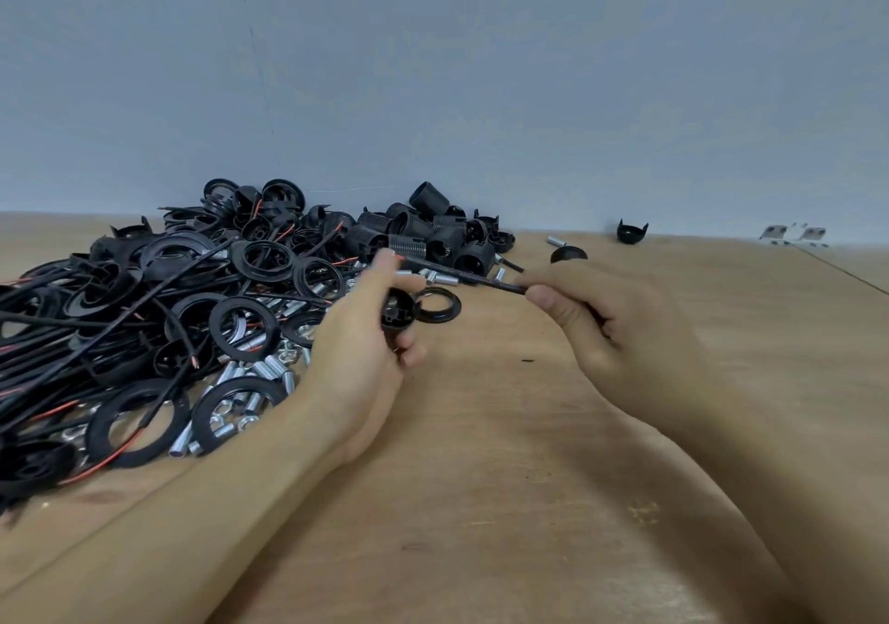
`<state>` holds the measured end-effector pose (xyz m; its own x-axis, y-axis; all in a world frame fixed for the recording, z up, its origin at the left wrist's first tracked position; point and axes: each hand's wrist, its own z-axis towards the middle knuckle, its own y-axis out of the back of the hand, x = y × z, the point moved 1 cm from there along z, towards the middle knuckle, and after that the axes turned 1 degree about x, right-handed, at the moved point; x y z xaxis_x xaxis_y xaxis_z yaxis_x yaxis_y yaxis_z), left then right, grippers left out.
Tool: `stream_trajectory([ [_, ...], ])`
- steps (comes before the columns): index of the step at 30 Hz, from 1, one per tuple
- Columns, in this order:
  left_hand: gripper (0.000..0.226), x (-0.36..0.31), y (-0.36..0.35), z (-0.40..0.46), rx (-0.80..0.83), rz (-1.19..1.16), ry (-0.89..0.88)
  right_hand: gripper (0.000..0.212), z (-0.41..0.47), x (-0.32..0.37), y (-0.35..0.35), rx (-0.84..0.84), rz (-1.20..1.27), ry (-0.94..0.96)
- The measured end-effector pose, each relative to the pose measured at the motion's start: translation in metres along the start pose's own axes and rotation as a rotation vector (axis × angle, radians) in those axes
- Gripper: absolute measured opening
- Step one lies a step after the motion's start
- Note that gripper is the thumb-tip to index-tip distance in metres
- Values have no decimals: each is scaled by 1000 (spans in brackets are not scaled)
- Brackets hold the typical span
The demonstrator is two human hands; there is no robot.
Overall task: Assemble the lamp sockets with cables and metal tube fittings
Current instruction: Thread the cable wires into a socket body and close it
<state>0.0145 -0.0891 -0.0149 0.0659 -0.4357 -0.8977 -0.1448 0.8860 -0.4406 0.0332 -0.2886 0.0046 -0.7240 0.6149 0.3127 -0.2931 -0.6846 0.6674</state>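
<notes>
My left hand (358,358) grips a small black socket cap (398,311) just above the wooden table (481,503). My right hand (620,334) pinches a black cable (471,277) that slants up and left toward the left hand's fingertips. A pile of black threaded socket bodies (433,233) lies behind the hands. Black rings (243,322), loose cables with red cores (96,334) and short silver metal tubes (269,373) are heaped on the left.
A loose black ring (438,305) lies right beside the cap. Farther back right sit a black threaded ring (568,254), a silver tube (556,241) and a black claw-shaped cap (632,231). A grey wall (481,70) backs the table.
</notes>
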Motion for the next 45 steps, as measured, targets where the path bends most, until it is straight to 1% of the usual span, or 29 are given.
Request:
stream_trajectory([
  [2,41,-3,2,0,17,-109,-15,24,0,1,1,0,25,29],
  [5,39,-3,5,1,1,-100,-48,23,0,0,1,15,98,37],
  [8,40,-2,6,1,1,-50,-71,31,-1,-1,-2,81,82,23],
  [13,42,2,9,1,19,55,-139,34,-1,0,-5,125,60,26],
  [16,28,1,11,2,68,194,-229,34,-1,0,-5,115,49,-11],
  [18,24,-1,13,4,87,276,-285,29,-2,1,-4,88,63,-29],
  [19,26,-2,14,4,85,272,-297,27,-2,2,-4,69,68,-35],
  [21,39,-2,15,4,90,252,-296,24,-3,5,-6,34,63,-43],
  [23,60,-2,12,1,119,260,-248,20,-4,9,-9,6,59,-57],
  [25,71,-3,8,0,131,186,-186,7,-5,11,-12,-24,137,-121],
  [26,74,-4,7,1,133,109,-158,5,-5,12,-13,-25,189,-155],
  [28,73,-9,7,0,138,-7,-114,15,-5,16,-13,-28,245,-160],
  [31,74,-8,6,-3,166,40,-76,12,-6,23,-12,-41,344,-169],
  [33,72,-5,3,-6,199,21,-45,8,-5,25,-13,-20,454,-246],
  [35,68,-5,1,-6,212,-57,-12,11,-5,24,-15,-2,514,-297],
  [37,56,-5,2,-4,205,-84,-17,22,-4,23,-16,15,563,-314],
  [39,38,-4,3,-4,224,-45,-47,27,-4,26,-18,41,616,-309],
  [41,34,-1,3,-7,255,22,-45,25,-5,29,-20,48,681,-308],
  [43,34,0,3,-8,262,66,-30,24,-6,28,-19,39,673,-309],
  [45,29,-2,3,-5,229,45,1,8,-3,27,-14,36,584,-284],
])
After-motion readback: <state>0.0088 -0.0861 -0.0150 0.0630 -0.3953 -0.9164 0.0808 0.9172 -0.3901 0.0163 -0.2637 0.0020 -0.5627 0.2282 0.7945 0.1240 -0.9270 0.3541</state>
